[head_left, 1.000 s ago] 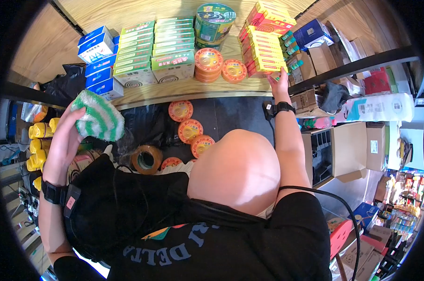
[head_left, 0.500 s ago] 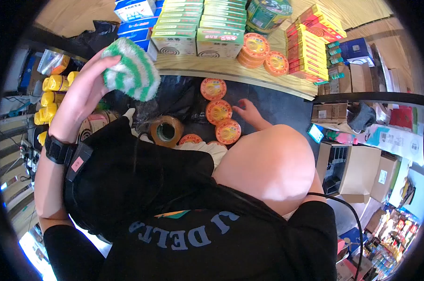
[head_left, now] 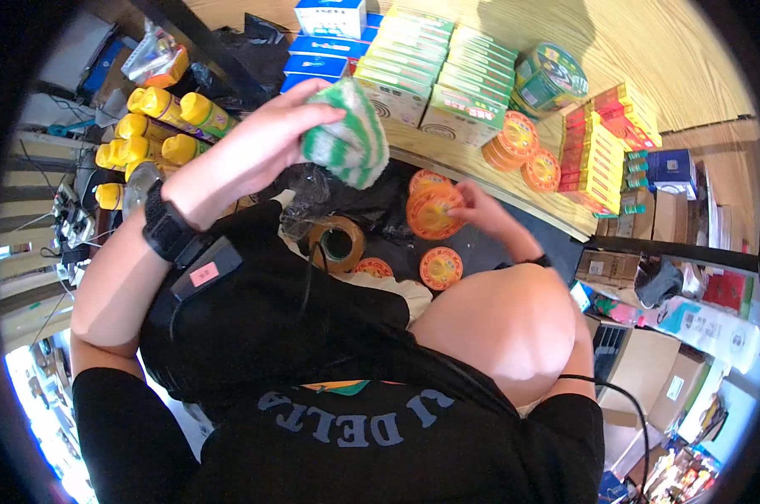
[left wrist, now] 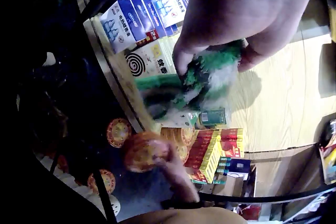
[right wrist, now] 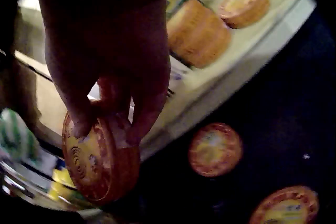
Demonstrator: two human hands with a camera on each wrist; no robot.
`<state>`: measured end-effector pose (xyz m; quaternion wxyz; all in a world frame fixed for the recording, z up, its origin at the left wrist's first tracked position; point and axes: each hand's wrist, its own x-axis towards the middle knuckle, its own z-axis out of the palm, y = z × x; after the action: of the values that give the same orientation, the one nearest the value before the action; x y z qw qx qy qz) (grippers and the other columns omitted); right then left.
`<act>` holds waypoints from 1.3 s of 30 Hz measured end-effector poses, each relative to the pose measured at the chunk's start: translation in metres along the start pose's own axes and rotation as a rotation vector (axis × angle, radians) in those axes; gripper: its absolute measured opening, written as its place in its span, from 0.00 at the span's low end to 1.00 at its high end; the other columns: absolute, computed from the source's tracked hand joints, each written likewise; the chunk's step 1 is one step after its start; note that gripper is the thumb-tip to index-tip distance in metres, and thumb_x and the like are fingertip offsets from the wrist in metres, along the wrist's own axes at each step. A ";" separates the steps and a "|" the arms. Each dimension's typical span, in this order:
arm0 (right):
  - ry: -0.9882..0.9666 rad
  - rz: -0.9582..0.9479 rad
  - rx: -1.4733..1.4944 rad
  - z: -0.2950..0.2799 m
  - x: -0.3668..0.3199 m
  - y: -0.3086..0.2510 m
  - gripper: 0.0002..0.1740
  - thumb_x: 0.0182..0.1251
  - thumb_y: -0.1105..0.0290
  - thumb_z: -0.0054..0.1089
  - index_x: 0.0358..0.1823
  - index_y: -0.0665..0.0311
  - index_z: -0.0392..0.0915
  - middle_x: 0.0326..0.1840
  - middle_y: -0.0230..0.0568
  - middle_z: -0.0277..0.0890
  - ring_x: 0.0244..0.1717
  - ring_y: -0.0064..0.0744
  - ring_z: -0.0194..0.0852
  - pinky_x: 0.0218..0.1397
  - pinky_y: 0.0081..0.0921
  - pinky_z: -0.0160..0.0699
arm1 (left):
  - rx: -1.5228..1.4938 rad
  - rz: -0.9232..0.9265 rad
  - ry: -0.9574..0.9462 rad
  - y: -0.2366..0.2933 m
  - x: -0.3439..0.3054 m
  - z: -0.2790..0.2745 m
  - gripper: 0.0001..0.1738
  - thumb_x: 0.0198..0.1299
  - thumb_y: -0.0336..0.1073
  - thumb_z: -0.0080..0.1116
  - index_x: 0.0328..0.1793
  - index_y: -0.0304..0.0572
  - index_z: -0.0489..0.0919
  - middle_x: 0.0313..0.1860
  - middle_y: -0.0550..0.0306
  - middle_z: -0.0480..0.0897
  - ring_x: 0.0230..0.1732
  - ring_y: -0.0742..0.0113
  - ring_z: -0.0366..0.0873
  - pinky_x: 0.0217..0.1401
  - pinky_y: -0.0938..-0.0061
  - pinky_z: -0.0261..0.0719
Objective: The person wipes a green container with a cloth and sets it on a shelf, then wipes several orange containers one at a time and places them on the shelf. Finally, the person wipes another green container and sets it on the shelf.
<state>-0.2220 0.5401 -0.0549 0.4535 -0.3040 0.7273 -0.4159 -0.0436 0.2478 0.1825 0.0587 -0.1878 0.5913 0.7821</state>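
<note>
In the head view my left hand (head_left: 283, 139) grips a green-and-white striped cloth (head_left: 346, 139), held up before the shelf; the left wrist view shows the cloth (left wrist: 210, 77) hanging from the fingers. My right hand (head_left: 485, 212) pinches a round orange tin (head_left: 433, 212) above the dark surface below the shelf edge. Thumb and fingers hold the tin (right wrist: 100, 155) by its rim in the right wrist view. Other round tins lie on the dark surface, one (head_left: 441, 269) nearer the body. On the shelf stand a stack of orange tins (head_left: 510, 141) and a single tin (head_left: 541, 170) beside it.
Green boxes (head_left: 462, 113), blue boxes (head_left: 317, 63), a green tub (head_left: 552, 77) and yellow-red boxes (head_left: 594, 164) stand on the wooden shelf. A tape roll (head_left: 338, 244) lies below it. Yellow bottles (head_left: 157, 105) stand at the left, cardboard boxes (head_left: 649, 361) at the right.
My right hand has left the yellow-red boxes, come down to the dark surface and taken hold of an orange tin. My left hand has moved right with the cloth, and the head view has shifted.
</note>
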 end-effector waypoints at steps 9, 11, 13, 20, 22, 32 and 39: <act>-0.297 -0.286 0.397 -0.027 -0.021 -0.231 0.34 0.63 0.65 0.63 0.68 0.64 0.57 0.59 0.34 0.69 0.61 0.23 0.66 0.61 0.24 0.68 | -0.153 -0.054 -0.091 -0.001 0.000 0.024 0.24 0.70 0.38 0.43 0.71 0.44 0.59 0.62 0.54 0.72 0.61 0.67 0.73 0.62 0.65 0.74; -0.344 -0.284 0.393 -0.025 -0.010 -0.239 0.35 0.63 0.64 0.63 0.68 0.63 0.57 0.58 0.33 0.70 0.59 0.21 0.67 0.57 0.22 0.69 | -0.206 -0.045 -0.132 0.002 0.000 0.023 0.27 0.69 0.39 0.44 0.73 0.46 0.57 0.64 0.53 0.70 0.62 0.67 0.72 0.63 0.66 0.73; -0.306 -0.259 0.299 -0.030 -0.001 -0.243 0.35 0.64 0.63 0.62 0.69 0.62 0.57 0.57 0.30 0.71 0.52 0.17 0.68 0.47 0.17 0.70 | -0.236 0.029 -0.131 0.008 -0.004 0.019 0.27 0.68 0.39 0.45 0.72 0.45 0.59 0.63 0.53 0.71 0.61 0.67 0.73 0.62 0.67 0.74; -0.180 -0.278 0.394 -0.042 0.008 -0.219 0.29 0.66 0.61 0.60 0.64 0.65 0.63 0.50 0.29 0.74 0.43 0.11 0.71 0.37 0.09 0.66 | 0.578 0.818 0.180 0.046 -0.020 0.007 0.09 0.64 0.29 0.51 0.49 0.43 0.68 0.53 0.58 0.76 0.50 0.70 0.75 0.53 0.74 0.74; -0.173 -0.262 0.394 -0.032 0.008 -0.223 0.28 0.65 0.63 0.61 0.62 0.66 0.64 0.48 0.30 0.75 0.45 0.14 0.74 0.40 0.12 0.73 | 0.943 1.150 0.237 0.058 -0.019 0.010 0.12 0.58 0.25 0.53 0.47 0.43 0.67 0.54 0.53 0.76 0.54 0.61 0.74 0.57 0.69 0.71; -0.044 -0.153 0.452 0.000 -0.012 -0.260 0.24 0.64 0.56 0.59 0.52 0.66 0.67 0.29 0.32 0.74 0.22 0.18 0.73 0.18 0.15 0.68 | 1.488 1.001 0.043 0.037 -0.017 0.026 0.14 0.45 0.22 0.57 0.40 0.38 0.72 0.49 0.49 0.79 0.52 0.47 0.74 0.55 0.62 0.73; 0.039 -0.133 0.514 0.012 -0.015 -0.260 0.19 0.65 0.56 0.56 0.45 0.65 0.69 0.28 0.32 0.71 0.22 0.20 0.69 0.19 0.17 0.66 | 1.541 0.952 0.170 0.023 -0.015 0.048 0.14 0.45 0.24 0.58 0.41 0.39 0.72 0.47 0.51 0.79 0.50 0.49 0.76 0.54 0.63 0.76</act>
<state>-0.1878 0.4261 0.1770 0.4733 -0.2181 0.5846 -0.6218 -0.0480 0.2888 0.2201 -0.2051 0.1104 0.9678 0.0952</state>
